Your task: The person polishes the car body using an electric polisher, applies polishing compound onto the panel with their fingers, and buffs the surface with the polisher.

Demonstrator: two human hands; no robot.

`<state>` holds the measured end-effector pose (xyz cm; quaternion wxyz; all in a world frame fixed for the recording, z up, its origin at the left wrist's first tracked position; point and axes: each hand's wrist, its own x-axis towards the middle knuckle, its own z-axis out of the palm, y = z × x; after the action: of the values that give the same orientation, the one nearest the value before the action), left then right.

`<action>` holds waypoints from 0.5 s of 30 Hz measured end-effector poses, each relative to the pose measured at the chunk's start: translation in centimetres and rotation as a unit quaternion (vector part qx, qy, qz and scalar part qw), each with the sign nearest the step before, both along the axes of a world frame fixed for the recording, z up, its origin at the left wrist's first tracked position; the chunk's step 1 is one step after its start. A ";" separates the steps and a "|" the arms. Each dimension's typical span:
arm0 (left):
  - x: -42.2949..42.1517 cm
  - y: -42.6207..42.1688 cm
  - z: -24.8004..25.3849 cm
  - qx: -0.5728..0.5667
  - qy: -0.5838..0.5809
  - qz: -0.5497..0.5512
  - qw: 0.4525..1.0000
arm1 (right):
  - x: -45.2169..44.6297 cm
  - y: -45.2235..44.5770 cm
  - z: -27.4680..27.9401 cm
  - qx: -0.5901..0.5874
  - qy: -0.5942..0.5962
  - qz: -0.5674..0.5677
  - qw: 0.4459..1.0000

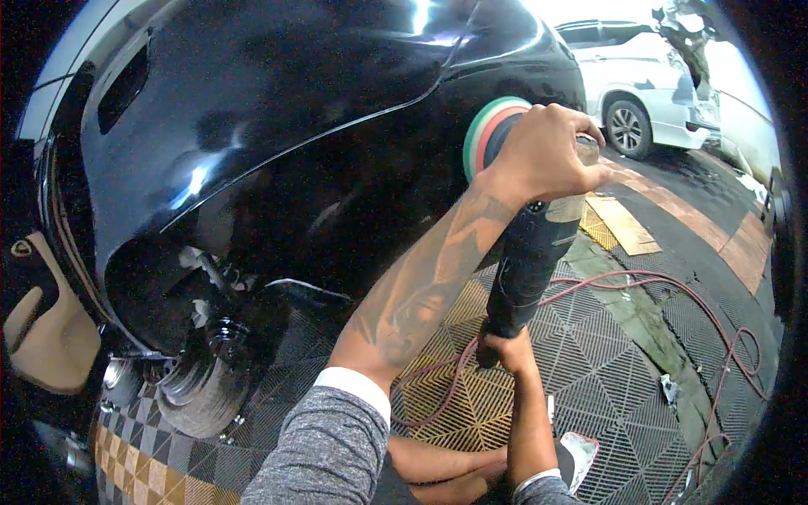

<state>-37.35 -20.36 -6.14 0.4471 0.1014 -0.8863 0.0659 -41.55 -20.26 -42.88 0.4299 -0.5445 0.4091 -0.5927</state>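
A black polisher point(530, 261) with a round green, white and red pad point(481, 139) is held between my two hands. The pad is tilted against the glossy black car panel point(337, 185). My left hand point(551, 147) is closed over the machine's head, its tattooed forearm crossing in front of the panel. Lower down, my right hand point(511, 349) wraps round the rear end of the black handle. Part of the polisher's head is hidden by my left hand.
An exposed wheel hub point(202, 391) is at the lower left. A red hose point(673, 279) curls over the grated floor point(589, 370). Flat cardboard point(623, 225) lies on the right, and a white car point(631, 84) stands behind. Bare legs point(446, 471) show at the bottom.
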 end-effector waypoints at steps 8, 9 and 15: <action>10.4 4.1 -0.5 -0.005 0.070 0.019 0.997 | 5.9 4.9 5.8 -0.093 0.096 -0.022 0.991; 11.9 4.6 -0.7 -0.003 0.073 0.016 0.997 | 6.7 5.2 6.0 -0.094 0.097 -0.019 0.991; 21.7 9.4 -2.2 0.033 0.136 0.025 0.990 | 11.0 7.3 7.4 -0.066 0.200 0.103 0.972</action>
<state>-15.65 -10.98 -8.30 0.5583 0.1464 -0.8159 0.0334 -30.58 -12.94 -35.45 0.3611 -0.7182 0.3889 -0.4500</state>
